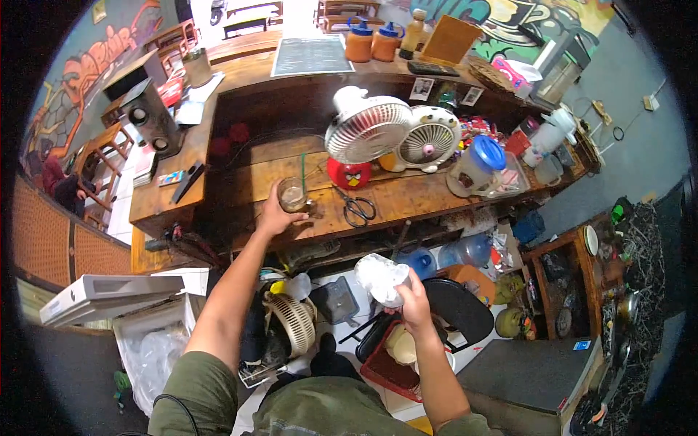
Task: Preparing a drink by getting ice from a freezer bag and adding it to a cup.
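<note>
On the wooden counter (251, 193), my left hand (277, 213) is wrapped round a glass mug (293, 197). The mug holds a brownish drink, and a thin green straw or stirrer (303, 169) stands up in it. My right hand (413, 300) holds a clear container or bag of white ice (381, 278) in the air, in front of the counter's edge; which of the two it is, I cannot tell. Black-handled scissors (358, 209) lie on the counter to the right of the mug.
Two fans (376, 128) stand behind the scissors. A blue-lidded pitcher (477, 163) is at the counter's right. At lower left an ice chest (158, 332) stands with its lid raised. Below are a floor fan (294, 324), a black stool (455, 313) and a red basket (390, 376). A person (60, 177) sits far left.
</note>
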A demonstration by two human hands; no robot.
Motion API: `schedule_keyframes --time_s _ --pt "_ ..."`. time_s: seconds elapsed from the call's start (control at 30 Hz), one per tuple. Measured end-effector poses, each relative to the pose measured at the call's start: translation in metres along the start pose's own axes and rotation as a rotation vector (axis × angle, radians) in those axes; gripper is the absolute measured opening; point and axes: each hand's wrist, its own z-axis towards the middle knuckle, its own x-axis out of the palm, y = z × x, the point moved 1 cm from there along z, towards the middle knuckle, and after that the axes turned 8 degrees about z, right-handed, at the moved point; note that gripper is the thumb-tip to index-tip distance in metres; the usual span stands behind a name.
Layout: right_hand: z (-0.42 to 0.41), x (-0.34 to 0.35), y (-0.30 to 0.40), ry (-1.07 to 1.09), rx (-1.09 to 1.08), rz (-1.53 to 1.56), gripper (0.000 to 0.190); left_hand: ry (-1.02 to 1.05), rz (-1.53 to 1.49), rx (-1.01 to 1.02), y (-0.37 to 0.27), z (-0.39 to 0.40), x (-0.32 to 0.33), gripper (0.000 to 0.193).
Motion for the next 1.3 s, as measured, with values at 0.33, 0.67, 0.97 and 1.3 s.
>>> schedule_keyframes --time_s 0.33,0.67,0.97,1.3 --pt "0.013 0.010 -0.008 0.108 0.030 -0.070 0.040 -0.164 -0.026 -0.015 -0.027 -0.058 0.000 0.067" --pt "0.016 0.094 -0.016 0.455 0.077 -0.240 0.040 -0.168 0.001 -0.102 -0.088 -0.185 -0.041 0.068" --pt "0.017 0.124 -0.011 0.499 0.211 -0.458 0.034 -0.184 0.138 -0.129 -0.094 -0.206 -0.061 0.062" --pt "0.026 0.120 0.002 0.583 -0.013 -0.573 0.028 -0.188 0.129 -0.128 -0.100 -0.206 -0.065 0.066"
